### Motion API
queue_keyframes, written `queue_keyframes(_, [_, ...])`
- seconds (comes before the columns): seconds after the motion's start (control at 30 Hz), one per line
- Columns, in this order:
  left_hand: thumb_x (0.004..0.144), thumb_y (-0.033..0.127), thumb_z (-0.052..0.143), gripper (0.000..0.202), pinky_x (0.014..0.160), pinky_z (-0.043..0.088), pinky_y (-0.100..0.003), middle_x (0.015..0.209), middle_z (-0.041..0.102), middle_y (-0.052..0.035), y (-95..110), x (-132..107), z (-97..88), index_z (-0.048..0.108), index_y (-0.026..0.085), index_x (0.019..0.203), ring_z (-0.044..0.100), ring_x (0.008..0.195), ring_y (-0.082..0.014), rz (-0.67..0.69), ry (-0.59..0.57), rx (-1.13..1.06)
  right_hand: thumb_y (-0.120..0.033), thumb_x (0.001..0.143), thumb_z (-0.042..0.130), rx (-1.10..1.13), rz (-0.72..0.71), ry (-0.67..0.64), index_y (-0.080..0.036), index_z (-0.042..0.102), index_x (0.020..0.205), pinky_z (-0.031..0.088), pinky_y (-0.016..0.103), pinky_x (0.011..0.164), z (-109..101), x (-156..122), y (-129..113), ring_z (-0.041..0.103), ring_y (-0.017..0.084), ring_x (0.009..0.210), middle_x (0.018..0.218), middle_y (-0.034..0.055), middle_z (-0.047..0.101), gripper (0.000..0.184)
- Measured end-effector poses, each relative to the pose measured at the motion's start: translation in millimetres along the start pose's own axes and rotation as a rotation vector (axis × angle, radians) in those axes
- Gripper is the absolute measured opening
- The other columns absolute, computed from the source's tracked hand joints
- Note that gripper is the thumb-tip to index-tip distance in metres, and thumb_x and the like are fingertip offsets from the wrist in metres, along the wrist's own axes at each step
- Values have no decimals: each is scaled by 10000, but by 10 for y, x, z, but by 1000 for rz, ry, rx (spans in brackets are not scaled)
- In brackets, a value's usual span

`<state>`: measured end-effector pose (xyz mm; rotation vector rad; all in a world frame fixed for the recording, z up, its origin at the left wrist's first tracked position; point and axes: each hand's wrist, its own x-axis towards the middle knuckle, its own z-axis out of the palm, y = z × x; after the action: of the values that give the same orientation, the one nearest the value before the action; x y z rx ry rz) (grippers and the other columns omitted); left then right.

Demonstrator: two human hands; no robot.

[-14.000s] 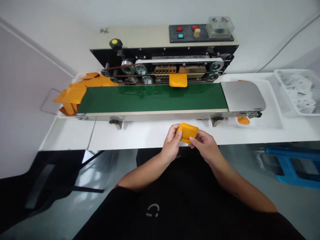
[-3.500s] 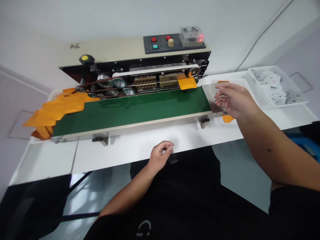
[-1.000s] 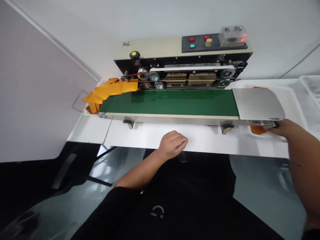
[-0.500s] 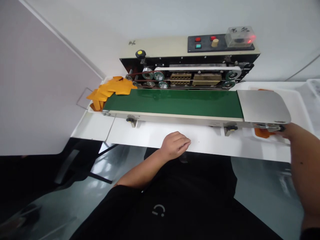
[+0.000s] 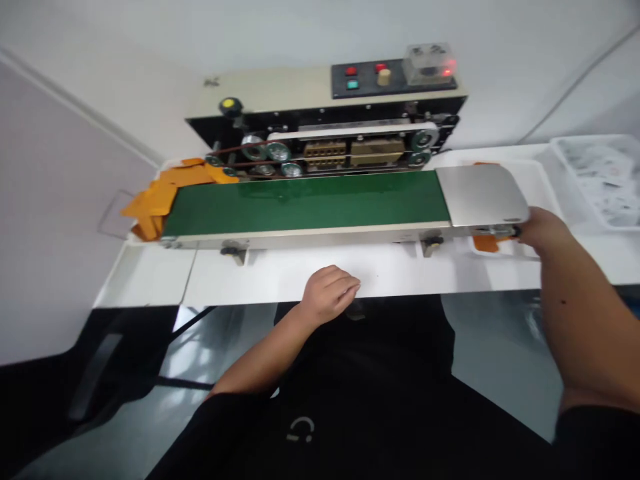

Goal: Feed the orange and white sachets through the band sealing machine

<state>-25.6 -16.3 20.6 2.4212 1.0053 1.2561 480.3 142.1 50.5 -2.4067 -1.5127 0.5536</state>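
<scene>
My left hand [image 5: 330, 293] rests at the front edge of the white table [image 5: 270, 277] with its fingers curled in, and nothing sticks out of it. My right hand [image 5: 543, 227] reaches under the right end of a band sealer's metal plate [image 5: 483, 193]; its fingers are hidden there. Close to it, an orange pouch [image 5: 486, 243] shows below the plate, in a white tray [image 5: 543, 180]. The band sealer [image 5: 325, 113] stands along the wall, with a green conveyor belt [image 5: 305, 203] in front. Yellow-orange pouches [image 5: 160, 193] lie heaped at the belt's left end.
At the far right a white bin [image 5: 613, 180] holds white and clear packets. A control panel [image 5: 367, 80] with red and green buttons sits on top of the sealer. A partition [image 5: 55, 213] closes off the left, with a black chair [image 5: 100, 373] below it.
The view has turned to the right, so the sealer appears further left and more of the right-hand bin shows. My right hand stays under the plate; my left hand stays curled at the table edge.
</scene>
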Motion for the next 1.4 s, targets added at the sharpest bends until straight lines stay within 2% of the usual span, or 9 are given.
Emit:
queue_keyframes(0.13, [997,159,689,115,708,596,-342,870,818,-61,2,29,19,756,217,1070,740,727,-192,24,14,-11,-149,835,835,176,144,110,-196,752,941,495,358,705,-46,-222,191,637,176,696,772,33,705,143])
queue_keyframes(0.3, [996,139,684,117,691,593,-328,862,817,-55,67,86,79,745,217,1059,735,709,-182,22,-15,-61,-121,797,886,713,96,277,-179,784,1033,522,303,714,-62,-609,165,606,125,718,896,23,744,264])
queue_keyframes(0.43, [997,136,682,114,679,589,-326,854,813,-56,116,125,150,744,216,1049,732,707,-183,21,-28,-94,-183,857,835,706,122,426,-175,767,1029,500,266,587,-142,-836,134,578,119,652,816,8,699,185])
queue_keyframes(0.53, [991,123,689,124,688,590,-329,855,808,-55,135,135,196,740,215,1057,729,712,-184,24,-33,-120,-135,885,756,792,117,506,-201,680,1125,567,233,591,-232,-967,90,696,144,793,1041,42,738,260])
queue_keyframes(0.67, [993,124,690,130,695,592,-331,867,808,-54,156,127,230,736,218,1070,726,723,-181,25,-45,-143,-130,861,738,963,-29,409,-286,536,1176,671,274,680,-326,-1193,-72,763,197,1047,1321,28,690,406])
queue_keyframes(0.93, [1019,185,682,80,692,572,-307,861,765,-49,376,328,295,748,214,1055,702,754,-170,-164,48,-285,-317,754,903,881,-277,114,-269,759,895,641,358,701,-135,-1865,-668,700,186,747,840,6,724,207])
queue_keyframes(1.13, [989,399,773,378,774,590,-293,1268,714,-131,580,777,343,692,230,1317,706,959,-183,-354,32,-582,-301,896,858,884,-517,-71,-270,826,865,587,367,737,216,-2280,-1092,712,213,815,879,33,769,54])
queue_keyframes(1.3, [997,399,776,190,770,542,-288,1012,739,-64,654,944,310,764,210,992,657,875,-166,-356,44,-623,-332,953,828,944,-592,-201,-272,833,868,589,373,763,381,-2408,-1254,725,218,840,887,40,770,104])
queue_keyframes(1.4, [991,411,789,289,739,503,-279,857,689,-23,637,924,326,719,199,808,618,790,-146,-429,96,-687,-356,919,857,963,-513,-190,-265,840,934,597,367,790,466,-2442,-1285,731,221,888,944,39,784,94])
